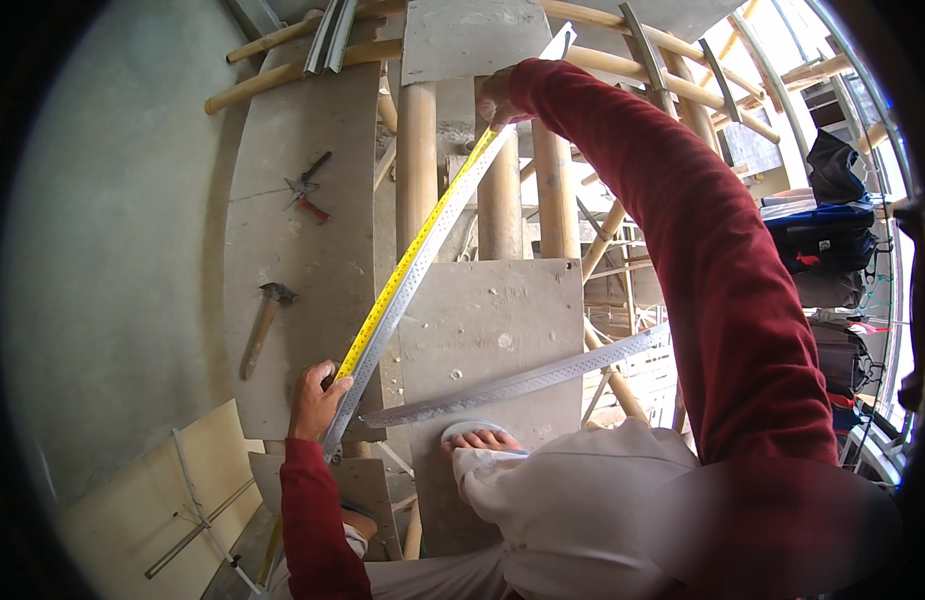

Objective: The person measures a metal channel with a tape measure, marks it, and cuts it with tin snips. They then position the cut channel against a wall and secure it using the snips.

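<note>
Yellow tape measure (422, 235) lies stretched flat along a long perforated grey metal channel (402, 290), running diagonally over rough cement boards (292, 180) and round bamboo poles (415, 150) of a scaffold. Left hand (315, 398) pinches the tape against the channel's near end, while right hand (497, 98) presses the far end, fingers apparently closed on it, though partly hidden. A wooden-handled hammer (265, 322) and red-handled snips (306, 190) rest on the boards, and a second perforated strip (522, 380) lies crosswise.

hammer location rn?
In the head view the hammer lies on the left-hand grey board, to the person's left, just above and left of the left hand and below the red-handled pliers.
</note>
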`<action>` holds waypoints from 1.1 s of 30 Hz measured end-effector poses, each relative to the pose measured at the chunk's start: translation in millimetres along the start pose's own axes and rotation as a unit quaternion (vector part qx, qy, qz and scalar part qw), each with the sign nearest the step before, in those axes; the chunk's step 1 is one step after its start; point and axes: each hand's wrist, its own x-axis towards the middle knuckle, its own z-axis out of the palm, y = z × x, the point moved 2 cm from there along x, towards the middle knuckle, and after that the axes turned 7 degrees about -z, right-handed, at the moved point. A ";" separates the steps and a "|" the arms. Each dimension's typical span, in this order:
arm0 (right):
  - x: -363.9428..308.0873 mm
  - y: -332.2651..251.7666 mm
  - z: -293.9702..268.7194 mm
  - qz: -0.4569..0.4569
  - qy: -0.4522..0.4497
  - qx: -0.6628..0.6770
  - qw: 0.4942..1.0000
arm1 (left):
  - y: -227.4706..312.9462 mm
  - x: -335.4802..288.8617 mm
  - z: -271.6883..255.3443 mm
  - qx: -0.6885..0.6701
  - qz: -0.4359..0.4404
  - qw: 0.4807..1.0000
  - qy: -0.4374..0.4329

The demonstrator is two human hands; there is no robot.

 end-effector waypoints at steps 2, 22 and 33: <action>3.5 -4.9 -2.1 -0.022 0.011 -0.010 1.000 | -4.8 -5.3 -2.9 0.004 0.008 1.000 0.015; 58.5 -34.5 -37.9 -0.063 0.020 -0.083 0.994 | -77.1 -71.6 -28.1 0.016 -0.090 0.995 0.038; 75.8 -86.6 -52.3 -0.027 0.053 -0.130 0.990 | -107.4 -89.6 -24.3 0.003 -0.131 0.989 0.072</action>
